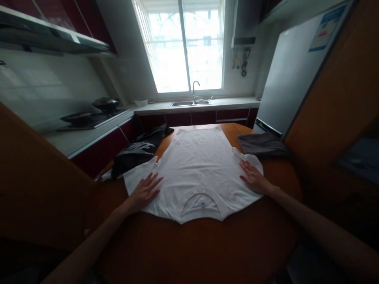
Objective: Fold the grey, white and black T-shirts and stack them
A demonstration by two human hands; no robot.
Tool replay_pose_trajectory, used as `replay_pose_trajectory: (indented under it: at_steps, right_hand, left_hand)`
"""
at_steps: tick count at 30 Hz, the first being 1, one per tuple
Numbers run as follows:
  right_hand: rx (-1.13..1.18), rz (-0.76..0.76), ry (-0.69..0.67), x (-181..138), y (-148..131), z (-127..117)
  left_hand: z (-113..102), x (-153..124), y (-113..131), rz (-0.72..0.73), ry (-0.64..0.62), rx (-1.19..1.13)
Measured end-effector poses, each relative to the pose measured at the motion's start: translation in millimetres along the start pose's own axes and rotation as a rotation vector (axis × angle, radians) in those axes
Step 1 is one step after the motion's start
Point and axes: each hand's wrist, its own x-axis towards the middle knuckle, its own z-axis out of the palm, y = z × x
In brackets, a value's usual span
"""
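Observation:
A white T-shirt (201, 161) lies spread out on the wooden table (195, 252), its neckline toward me and its hem at the far edge. Light wrinkles run across its front. My left hand (144, 193) rests flat on the left sleeve, fingers spread. On the right sleeve, my right hand (253, 178) lies with its fingers stretched out; the sleeve's outer edge is a little bunched beyond it. Neither hand grips the cloth.
Dark clothing with pale lettering (142, 150) lies at the table's left edge. A folded dark grey cloth (263, 144) sits at the right. Beyond are a sink (182, 104), a stove with pans (94, 118) and a fridge (291, 75).

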Motion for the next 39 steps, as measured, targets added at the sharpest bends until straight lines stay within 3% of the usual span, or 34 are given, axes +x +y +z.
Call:
replay_pose_trajectory:
  at_steps: [4, 11, 14, 16, 21, 30, 34, 36, 39]
  right_hand:
    - [-0.09, 0.157, 0.016, -35.0, 2.6, 3.0]
    - [-0.27, 0.51, 0.015, -102.6, 6.3, -7.9]
    - [-0.286, 0.592, -0.016, -110.7, 11.2, -20.8]
    - [-0.269, 0.566, 0.008, -102.8, 14.8, -30.3]
    - [-0.212, 0.308, 0.023, -74.0, 19.9, -36.7]
    - [-0.281, 0.419, -0.083, -107.0, 29.4, -18.2]
    - [-0.264, 0.52, -0.139, -102.3, 38.6, -25.9]
    - [-0.252, 0.508, -0.119, -81.1, 39.4, -33.8]
    - [-0.207, 0.359, -0.049, -25.6, 30.3, -45.2]
  left_hand:
    - [2.1, -24.2, 18.2, -0.087, -0.069, 0.087]
    - [11.0, -83.4, 58.3, -0.32, -0.016, 0.096]
    - [11.7, -99.0, 61.4, -0.417, -0.014, 0.083]
    - [7.5, -98.9, 55.6, -0.454, 0.0, 0.081]
    - [-5.0, -86.2, 32.2, -0.472, -0.008, 0.111]
    - [9.3, -114.9, 29.1, -0.617, -0.072, 0.157]
    - [1.0, -101.3, 18.5, -0.61, -0.052, 0.124]
    - [-10.5, -77.3, 10.7, -0.531, 0.03, 0.084]
    - [-30.7, -22.0, -0.3, -0.424, 0.176, -0.043]
